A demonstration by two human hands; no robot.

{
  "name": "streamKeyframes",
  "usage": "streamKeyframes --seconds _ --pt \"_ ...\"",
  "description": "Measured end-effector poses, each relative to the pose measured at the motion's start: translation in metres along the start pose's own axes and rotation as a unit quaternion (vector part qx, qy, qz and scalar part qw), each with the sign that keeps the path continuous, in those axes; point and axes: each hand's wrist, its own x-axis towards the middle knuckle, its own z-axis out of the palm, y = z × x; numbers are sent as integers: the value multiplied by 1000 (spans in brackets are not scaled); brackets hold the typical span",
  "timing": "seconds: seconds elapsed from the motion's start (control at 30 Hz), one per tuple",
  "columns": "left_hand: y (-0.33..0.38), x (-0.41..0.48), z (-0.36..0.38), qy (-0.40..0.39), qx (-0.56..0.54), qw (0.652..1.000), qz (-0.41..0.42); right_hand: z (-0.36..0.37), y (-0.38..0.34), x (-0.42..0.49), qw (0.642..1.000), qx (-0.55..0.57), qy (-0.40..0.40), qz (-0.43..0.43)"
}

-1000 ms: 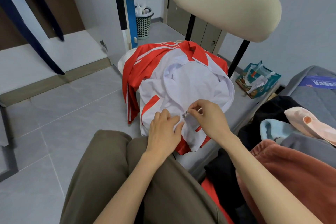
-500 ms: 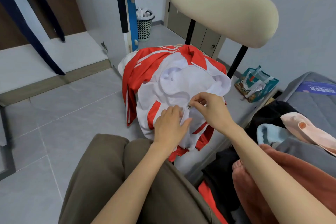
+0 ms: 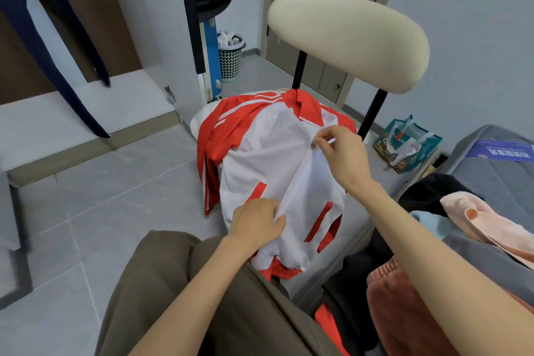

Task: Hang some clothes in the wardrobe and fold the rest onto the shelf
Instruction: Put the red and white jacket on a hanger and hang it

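The jacket (image 3: 268, 159) lies spread front-up over the seat of a chair (image 3: 346, 37), its lower part hanging over the seat's near edge towards the person's knees. It looks light, thin and limp, a soft sports fabric that will sag and slide rather than hold any shape, so it is best taken by its firmer parts: the zip edge, the collar or the bottom hem. The right hand (image 3: 341, 153) has its thumb and forefinger closed in a pinch on the small metal zip pull (image 3: 313, 145), high on the chest, just below the collar. The left hand (image 3: 257, 225) has its fingers curled round the fabric at the bottom of the zip line, near the hem, holding it taut so the pull can run. The jacket is white over the body, with red shoulders and sleeves, white stripes down the red sleeve that hangs off the chair's left side, red slanted bars low on the front and a red band at the hem. A heap of other clothes (image 3: 433, 283) lies on the bed to the right, and the open wardrobe (image 3: 86, 113) stands to the left.
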Motion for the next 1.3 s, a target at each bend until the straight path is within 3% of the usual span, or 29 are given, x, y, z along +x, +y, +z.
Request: streamKeyframes --seconds 0.2,0.37,0.43,0.57,0.67,0.73,0.9,1.03,1.13,1.3 --pt "36 37 -26 90 -42 995 -25 -5 -17 -5 996 18 -62 -58" --pt "54 53 -27 88 -29 996 -6 -14 -8 -3 992 -57 -67 -92" --pt "49 51 -25 52 -45 998 6 -14 1 3 991 -85 -50 -87" --pt "25 57 -38 -122 -12 992 16 -9 12 33 996 -75 -7 -51" --pt "11 68 -55 -170 59 984 -1 3 6 56 999 -30 8 -34" --pt "10 74 -58 -145 88 985 -10 12 2 65 999 0 -8 -33" --pt "36 108 -57 12 38 998 -43 14 2 75 997 12 -54 -59" --pt "58 137 -50 53 16 998 -14 8 10 73 994 1 -47 -99" --pt "50 144 -48 12 -25 1000 6 5 21 79 994 -34 -29 -101" --pt "13 154 -67 -155 -24 987 32 13 24 123 998 -25 10 -55"
